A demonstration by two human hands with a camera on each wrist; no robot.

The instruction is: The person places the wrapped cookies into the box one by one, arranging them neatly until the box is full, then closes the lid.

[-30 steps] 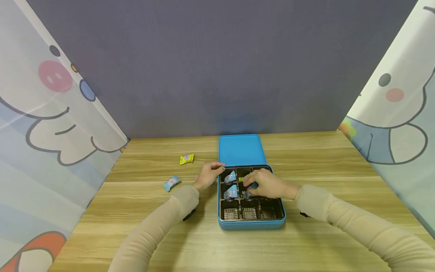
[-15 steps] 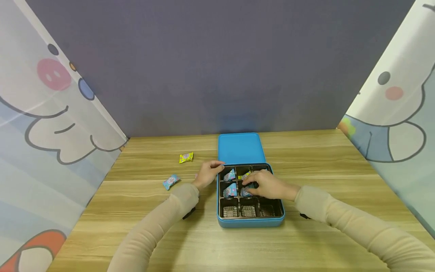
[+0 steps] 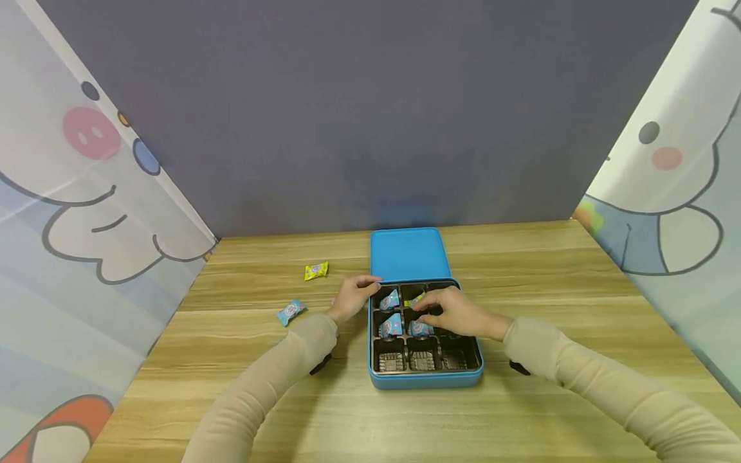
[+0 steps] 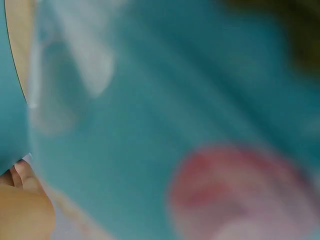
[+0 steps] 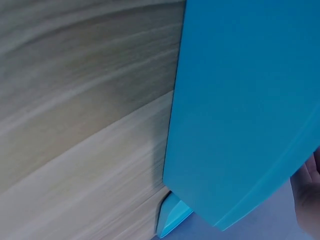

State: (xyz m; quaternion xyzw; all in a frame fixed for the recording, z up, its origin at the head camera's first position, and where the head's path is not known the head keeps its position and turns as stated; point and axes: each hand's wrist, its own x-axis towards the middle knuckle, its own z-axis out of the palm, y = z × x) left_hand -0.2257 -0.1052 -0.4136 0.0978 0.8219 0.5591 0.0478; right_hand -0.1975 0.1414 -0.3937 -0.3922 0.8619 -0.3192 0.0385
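The head camera is looking forward and down from above at the blue box [image 3: 425,381] and bench [image 3: 521,270]. The right wrist camera is facing the box's side closely; both views are sharing box, lid [image 3: 410,254] and bench. The left wrist camera is facing a blurred blue surface [image 4: 125,150], very near.

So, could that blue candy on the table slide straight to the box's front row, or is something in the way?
Something is: the left sleeve crosses between the candy and the box, with the left hand at its far left corner. The box's raised side wall blocks sliding too. Nothing visible covers the front row.
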